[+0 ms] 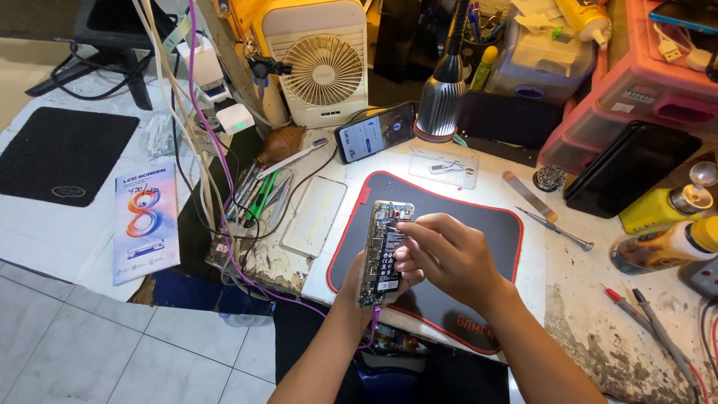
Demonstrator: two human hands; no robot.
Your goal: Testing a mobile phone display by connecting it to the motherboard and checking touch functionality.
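**Opened phone held over the mat**

Centrally in the head view, the left hand (357, 288) is wrapped around the lower end of an opened phone (384, 253), circuit side up, above the red-edged black mat (490, 224) on the desk (598, 314). The right hand (449, 258) presses curled fingers together against the phone's battery. A lamp (443, 97) stands far behind.

surface: a worn, pale workbench (598, 329), chipped along its near edge
middle: a black mat with red edging (449, 217)
far: a cream fan (318, 63), a lit phone (374, 132), a lamp (441, 101)
left: a white panel (314, 215), a bundle of hand tools (262, 191)
right: a screwdriver (557, 230), glue bottles (662, 243), red and black probes (643, 314), pink drawers (643, 90)
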